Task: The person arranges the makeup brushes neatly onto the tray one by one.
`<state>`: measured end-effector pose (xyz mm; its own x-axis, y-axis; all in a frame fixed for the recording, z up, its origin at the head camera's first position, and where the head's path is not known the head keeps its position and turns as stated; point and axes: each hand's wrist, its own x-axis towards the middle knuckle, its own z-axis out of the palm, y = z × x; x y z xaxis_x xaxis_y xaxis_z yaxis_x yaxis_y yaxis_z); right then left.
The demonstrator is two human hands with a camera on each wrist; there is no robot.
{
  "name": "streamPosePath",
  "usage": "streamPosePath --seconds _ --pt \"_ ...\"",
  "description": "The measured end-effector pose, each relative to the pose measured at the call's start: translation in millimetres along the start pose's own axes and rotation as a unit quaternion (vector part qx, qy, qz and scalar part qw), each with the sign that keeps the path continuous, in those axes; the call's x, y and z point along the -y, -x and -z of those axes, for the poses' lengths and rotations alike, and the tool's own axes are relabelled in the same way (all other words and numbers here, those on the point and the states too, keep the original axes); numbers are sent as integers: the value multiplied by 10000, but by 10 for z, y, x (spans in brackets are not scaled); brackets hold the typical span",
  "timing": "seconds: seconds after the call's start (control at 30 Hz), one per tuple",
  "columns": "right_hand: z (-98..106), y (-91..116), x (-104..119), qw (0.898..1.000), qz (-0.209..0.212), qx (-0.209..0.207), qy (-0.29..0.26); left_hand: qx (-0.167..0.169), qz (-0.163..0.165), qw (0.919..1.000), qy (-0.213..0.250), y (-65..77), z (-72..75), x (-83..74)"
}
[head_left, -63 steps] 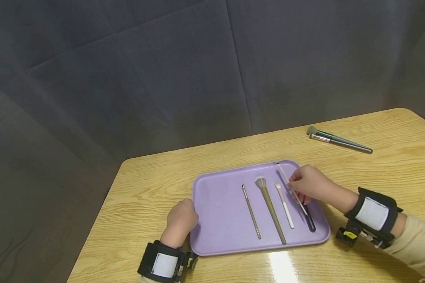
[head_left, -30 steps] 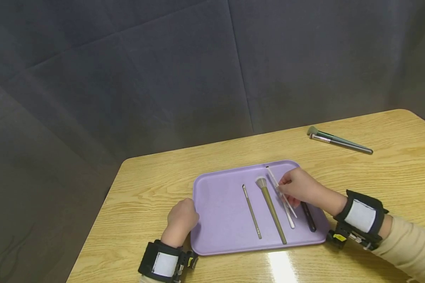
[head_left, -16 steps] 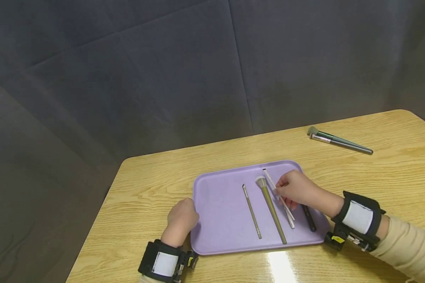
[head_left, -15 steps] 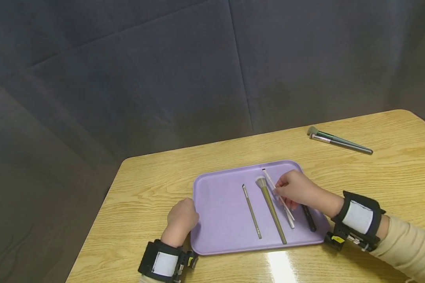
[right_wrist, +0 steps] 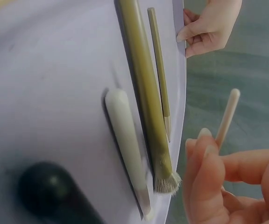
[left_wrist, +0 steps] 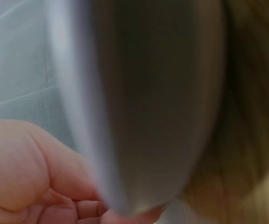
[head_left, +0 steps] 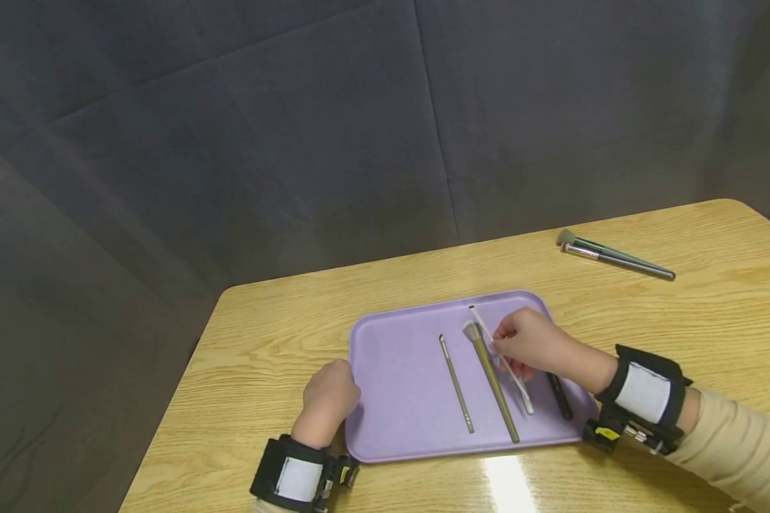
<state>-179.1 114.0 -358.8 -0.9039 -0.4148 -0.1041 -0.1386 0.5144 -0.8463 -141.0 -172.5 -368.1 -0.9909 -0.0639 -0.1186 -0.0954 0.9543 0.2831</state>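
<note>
My left hand point(head_left: 331, 390) grips the left rim of the lilac tray point(head_left: 398, 388); the left wrist view has the thumb and fingers around the tray's edge. Over the tray's right half, my right hand point(head_left: 527, 343) pinches a thin white makeup brush point(head_left: 480, 322) between thumb and fingertips, its small dark tip pointing away. Below it lies a thicker white makeup brush point(right_wrist: 127, 140), partly hidden in the head view. To the left on the tray lie a large olive brush point(head_left: 495, 388) and a slim olive brush point(head_left: 457, 388). A black-handled brush point(head_left: 560, 397) lies rightmost, half covered by the hand.
Beyond the tray, at the table's back right, a green makeup brush point(head_left: 606, 249) and a grey one point(head_left: 635, 266) lie side by side on the wooden table point(head_left: 282, 320). A dark cloth point(head_left: 334, 142) hangs behind the table.
My right hand has carried the thin white brush leftward, from above the black-handled brush to between the thicker white brush and the large olive one. My left hand and the tray stay put.
</note>
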Motion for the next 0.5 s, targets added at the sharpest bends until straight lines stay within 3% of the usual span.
streamPosePath --seconds 0.5 --pt "-79 -38 43 9999 90 117 -40 -35 -55 9999 103 6 -6 8"
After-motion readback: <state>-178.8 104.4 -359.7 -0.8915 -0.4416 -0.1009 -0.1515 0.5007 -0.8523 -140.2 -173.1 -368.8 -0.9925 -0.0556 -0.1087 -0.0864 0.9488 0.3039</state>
